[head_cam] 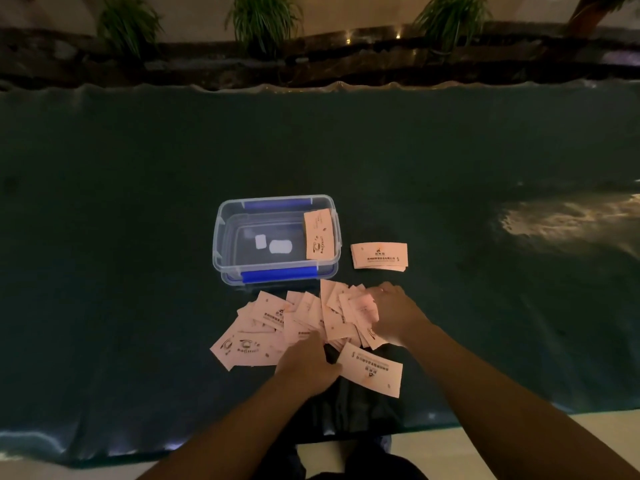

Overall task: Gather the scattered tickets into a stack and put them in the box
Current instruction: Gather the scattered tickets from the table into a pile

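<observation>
Head view only: loose tickets (277,327) fanned in a messy pile on the dark surface (138,202), just in front of the clear box (221,244) with blue clips. Box is open, one ticket (319,233) leaning against its right inner wall. A tidy small stack (379,257) lies apart, right of the box, long axis left-right. Right hand (391,313) sits on the right edge of the pile, fingers curled down over upright-ish tickets, looks like it's pinching or raking several; exact grip not resolvable. Left hand (308,358) rests on the near middle of the pile, fingers folded under, touching a single ticket (372,374) that lies skewed at the near right; can't tell if it's actually holding it. Key relation: most of the spread runs left of both hands, long axes every which way, so the left hand is nearer the stragglers. My read: sweep left side inward toward the right hand, square up, then lift forward into the box.
</observation>
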Demonstrator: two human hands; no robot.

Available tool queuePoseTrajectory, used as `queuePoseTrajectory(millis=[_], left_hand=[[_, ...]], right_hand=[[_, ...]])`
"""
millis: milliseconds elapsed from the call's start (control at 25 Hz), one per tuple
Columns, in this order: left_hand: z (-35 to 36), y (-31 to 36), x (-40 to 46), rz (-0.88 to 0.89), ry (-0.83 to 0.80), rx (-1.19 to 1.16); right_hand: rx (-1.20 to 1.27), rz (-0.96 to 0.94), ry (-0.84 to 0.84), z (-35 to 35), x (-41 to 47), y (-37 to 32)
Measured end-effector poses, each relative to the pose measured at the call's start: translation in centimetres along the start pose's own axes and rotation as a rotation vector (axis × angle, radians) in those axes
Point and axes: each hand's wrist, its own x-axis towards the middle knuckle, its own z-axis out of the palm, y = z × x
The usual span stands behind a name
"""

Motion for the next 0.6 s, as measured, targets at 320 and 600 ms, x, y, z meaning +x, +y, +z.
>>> queuePoseTrajectory(millis=[320, 600], left_hand=[[2.2, -0.4, 0.3, 0.006, 0.027, -0.142], [3.1, -0.1, 0.2, 0.028, 0.015, -0.281]], right_hand=[[0.245, 0.234, 0.05, 2.2, -0.6, 0.1], [0.356, 0.363, 0.048, 3.7, -1.5, -1.2]])
